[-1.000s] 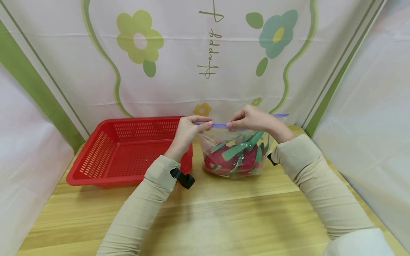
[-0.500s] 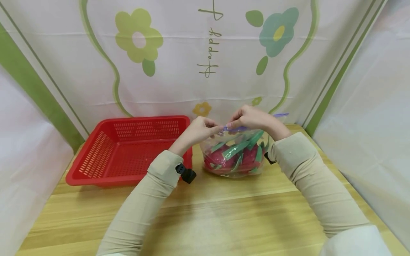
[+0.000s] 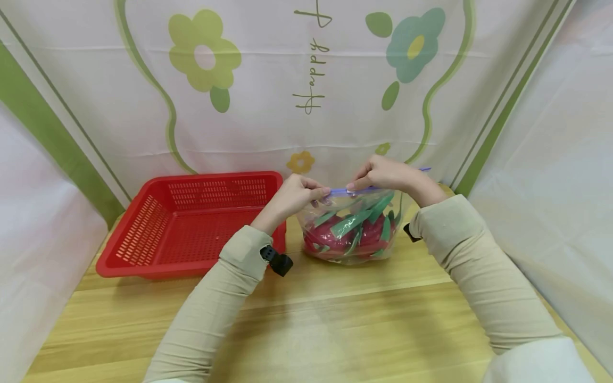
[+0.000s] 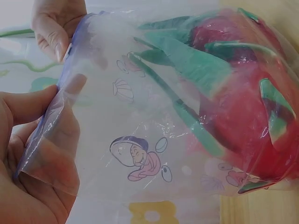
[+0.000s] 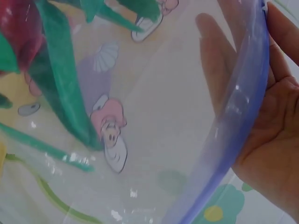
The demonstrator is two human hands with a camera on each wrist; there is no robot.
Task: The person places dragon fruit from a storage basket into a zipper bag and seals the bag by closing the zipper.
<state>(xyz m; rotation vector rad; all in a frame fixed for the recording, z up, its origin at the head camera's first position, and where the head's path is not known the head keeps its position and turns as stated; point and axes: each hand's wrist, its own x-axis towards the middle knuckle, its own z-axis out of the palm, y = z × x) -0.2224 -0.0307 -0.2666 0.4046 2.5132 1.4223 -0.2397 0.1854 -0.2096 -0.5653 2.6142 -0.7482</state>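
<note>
A clear zip bag (image 3: 351,223) with a purple zip edge stands on the table, cartoon prints on its plastic. Inside lie red dragon fruits (image 3: 330,236) with green scales, blurred by the film. My left hand (image 3: 294,198) pinches the bag's upper left corner between thumb and fingers; in the left wrist view the thumb and fingers lie on either side of the film. Farther right along the zip, my right hand (image 3: 383,175) pinches the edge at a small whitish slider (image 5: 265,7). A short stretch of purple zip shows between the two hands.
To the left, close to the bag, sits a red plastic basket (image 3: 102,266) with slotted walls. Under both is a wooden table (image 3: 306,330). A white cloth with printed flowers (image 3: 258,106) hangs behind, with white cloth at both sides.
My left hand slid right along the zip until it met the right hand. Since then my right hand has shifted slightly right, and a gap of zip shows between them.
</note>
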